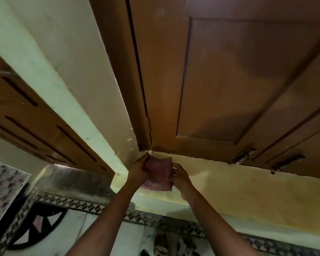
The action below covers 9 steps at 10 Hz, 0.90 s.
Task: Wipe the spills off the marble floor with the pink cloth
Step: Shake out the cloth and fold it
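The pink cloth (pixel 158 174) hangs spread between both hands in the middle of the view, held up in front of the yellow step below the door. My left hand (pixel 138 169) grips its upper left edge. My right hand (pixel 180 177) pinches its right edge. The marble floor (pixel 107 235) lies below my forearms, white with a dark patterned border. A dark smeared patch (pixel 166 241) shows on the floor near the bottom edge.
A brown wooden door (pixel 220 80) fills the upper right, with latches (pixel 244 156) near its bottom. A pale wall pillar (pixel 67 85) runs diagonally on the left. A raised yellow step (pixel 248 196) lies under the door. A patterned mat (pixel 2 183) is at far left.
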Available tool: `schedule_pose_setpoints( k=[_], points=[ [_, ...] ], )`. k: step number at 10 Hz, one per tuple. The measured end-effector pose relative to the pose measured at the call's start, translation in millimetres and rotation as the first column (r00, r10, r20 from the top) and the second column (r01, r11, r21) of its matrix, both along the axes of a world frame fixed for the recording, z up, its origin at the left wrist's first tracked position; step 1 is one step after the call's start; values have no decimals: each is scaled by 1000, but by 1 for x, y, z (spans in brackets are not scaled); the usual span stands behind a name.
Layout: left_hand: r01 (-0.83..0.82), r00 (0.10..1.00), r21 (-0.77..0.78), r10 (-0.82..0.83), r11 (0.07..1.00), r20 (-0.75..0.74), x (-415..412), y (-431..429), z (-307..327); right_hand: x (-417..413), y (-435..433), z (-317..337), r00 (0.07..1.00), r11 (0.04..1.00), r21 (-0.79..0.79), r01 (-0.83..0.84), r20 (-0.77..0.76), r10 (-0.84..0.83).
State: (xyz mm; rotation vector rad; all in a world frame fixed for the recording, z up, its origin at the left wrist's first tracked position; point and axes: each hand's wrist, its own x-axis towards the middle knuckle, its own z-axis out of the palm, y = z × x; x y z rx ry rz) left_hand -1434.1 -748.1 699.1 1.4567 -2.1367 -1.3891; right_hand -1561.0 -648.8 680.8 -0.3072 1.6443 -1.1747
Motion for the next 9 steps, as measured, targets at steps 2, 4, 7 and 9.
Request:
schedule_pose_setpoints(
  k=[2,4,7,9],
  points=[
    [-38,994,-34,42,999,102,-13,-18,-28,3,-24,-33,882,984,174,-47,-456,123],
    [30,975,-233,23,972,219,-12,-11,-35,2,-11,-36,698,949,289,-125,-654,291],
    [-63,998,-342,65,938,-4,-2,16,6,6,14,5,618,982,61,-177,-770,160],
    [-44,998,-459,22,888,-53,21,44,36,14,32,45,473,983,5,-183,-876,92]
  ],
)
